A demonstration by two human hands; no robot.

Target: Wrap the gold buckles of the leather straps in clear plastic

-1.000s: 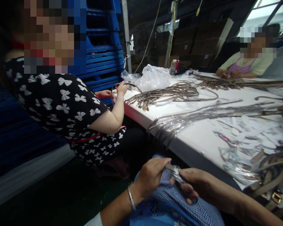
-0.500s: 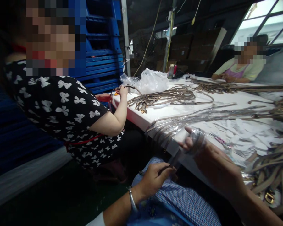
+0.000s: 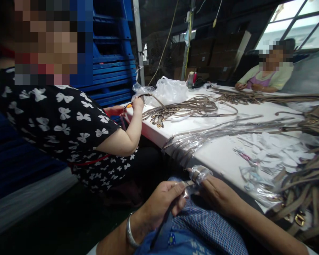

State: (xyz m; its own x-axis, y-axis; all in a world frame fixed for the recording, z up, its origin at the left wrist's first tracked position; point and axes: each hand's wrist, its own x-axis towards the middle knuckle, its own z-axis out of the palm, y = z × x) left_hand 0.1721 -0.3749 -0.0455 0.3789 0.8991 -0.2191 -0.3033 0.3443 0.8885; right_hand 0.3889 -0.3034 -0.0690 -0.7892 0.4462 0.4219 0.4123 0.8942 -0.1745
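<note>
Over the lap, just off the near edge of the white table (image 3: 154,132), the person's two hands meet at a taupe strap (image 3: 189,183) in clear plastic film (image 3: 200,173). The edge slants past the right hand, close by it; a heap of straps (image 3: 305,202) crowds the right forearm. To the left, dark floor (image 3: 90,219) opens out, up to a co-worker in a bow-patterned top (image 3: 69,120).

The left hand (image 3: 166,200) pinches the strap between thumb and curled fingers. Film bunches around the fingers of the right hand (image 3: 215,193); whether they press together or merely curl cannot be told. The strap shows only as a short, narrow, flat length between the hands, its film crumpled and glossy. A dark band (image 3: 162,230) runs down from the left palm over the blue apron (image 3: 180,239); whether it belongs to the same strap is unclear.

Pale lettering (image 3: 198,250) at the apron's bottom is too cut off to read; small labels on the cardboard boxes (image 3: 215,53) behind are illegible.
</note>
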